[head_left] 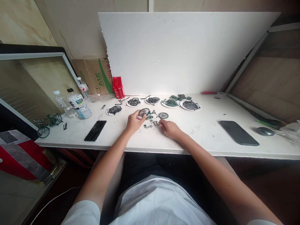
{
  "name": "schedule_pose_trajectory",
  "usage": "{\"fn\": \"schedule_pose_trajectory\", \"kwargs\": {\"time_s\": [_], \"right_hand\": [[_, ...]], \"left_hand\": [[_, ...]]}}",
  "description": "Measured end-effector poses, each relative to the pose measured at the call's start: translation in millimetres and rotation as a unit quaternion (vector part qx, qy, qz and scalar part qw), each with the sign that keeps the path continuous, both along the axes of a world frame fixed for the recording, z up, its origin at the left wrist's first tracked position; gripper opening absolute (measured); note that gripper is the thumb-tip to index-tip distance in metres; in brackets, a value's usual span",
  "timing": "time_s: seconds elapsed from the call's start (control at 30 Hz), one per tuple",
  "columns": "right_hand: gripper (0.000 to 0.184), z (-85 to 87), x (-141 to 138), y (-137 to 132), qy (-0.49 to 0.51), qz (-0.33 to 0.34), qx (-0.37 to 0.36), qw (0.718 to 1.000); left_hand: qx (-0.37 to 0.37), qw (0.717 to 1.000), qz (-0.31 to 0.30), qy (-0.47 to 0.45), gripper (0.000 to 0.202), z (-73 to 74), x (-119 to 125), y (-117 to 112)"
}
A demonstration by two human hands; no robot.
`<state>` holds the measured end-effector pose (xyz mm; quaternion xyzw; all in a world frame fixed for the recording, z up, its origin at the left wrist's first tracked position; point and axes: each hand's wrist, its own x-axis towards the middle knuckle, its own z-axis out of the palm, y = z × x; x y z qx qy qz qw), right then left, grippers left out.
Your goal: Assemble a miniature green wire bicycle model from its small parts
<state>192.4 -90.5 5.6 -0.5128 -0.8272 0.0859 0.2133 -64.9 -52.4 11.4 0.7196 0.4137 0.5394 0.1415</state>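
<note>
A small green model bicycle, partly assembled (152, 115), lies on the white table (206, 129) in front of me. My left hand (134, 121) pinches its left wheel (144, 111) between thumb and fingers. My right hand (169, 129) rests on the table with fingers curled, just below the other wheel (163, 115), next to several tiny loose parts (150, 125). What its fingertips hold, if anything, is too small to make out.
Several white plates of small bicycle parts (153, 100) line the back. A finished green model bicycle (48, 124) stands far left beside water bottles (78, 103). One black phone (95, 130) lies left, another (238, 132) right, with a mouse (265, 131) near it. A white foam board (184, 50) stands behind.
</note>
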Motion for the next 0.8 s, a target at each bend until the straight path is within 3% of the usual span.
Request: {"fn": "schedule_pose_trajectory", "kwargs": {"time_s": [0.8], "right_hand": [[0.015,1.9,-0.6,-0.5,-0.007,-0.005,-0.004,1.000]], "left_hand": [[0.006,1.000,-0.021,0.013,0.029,0.1,0.4,-0.8]]}}
